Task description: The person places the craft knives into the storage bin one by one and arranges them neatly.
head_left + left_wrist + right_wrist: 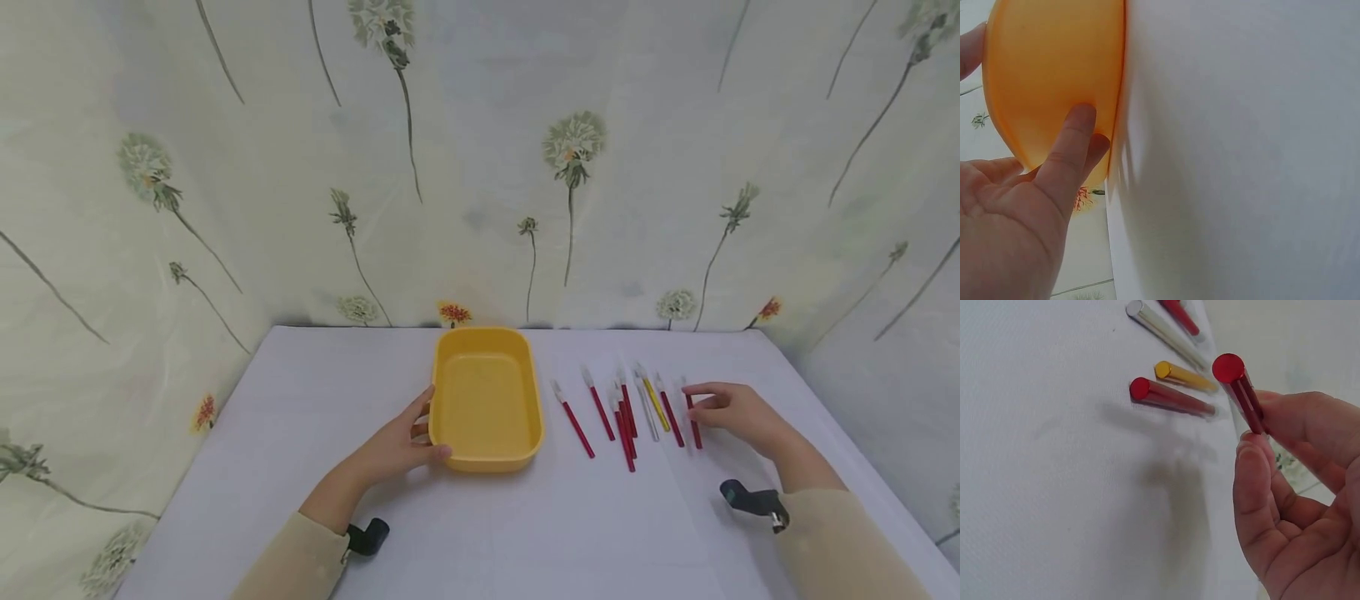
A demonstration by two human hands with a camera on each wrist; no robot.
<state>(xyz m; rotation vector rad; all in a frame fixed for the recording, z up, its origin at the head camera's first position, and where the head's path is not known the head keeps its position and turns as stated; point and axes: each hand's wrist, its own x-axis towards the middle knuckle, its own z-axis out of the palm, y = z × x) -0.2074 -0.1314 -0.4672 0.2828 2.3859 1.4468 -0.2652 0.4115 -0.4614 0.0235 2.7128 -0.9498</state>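
My left hand (393, 446) holds the yellow plastic tray (483, 408) at its near left corner, thumb at the near rim and fingers along the outer left wall. In the left wrist view, fingertips lie against that wall (1054, 62). Over on the right, my right hand (738, 412) pinches a slim red pen-shaped tool (1230, 372) between thumb and fingertips. Its flat round end points toward the wrist camera, and its shaft stands apart from the others. Closest to it lies another red pen-shaped tool (672, 419) with a clear cap.
Beside that lie a yellow pen-shaped tool (657, 407) and a silver one (648, 414). Several red ones (626, 442) overlap in a bunch, with two more (578, 430) nearer the tray. All rest on the white table (487, 533), which meets a flower-patterned backdrop (480, 167).
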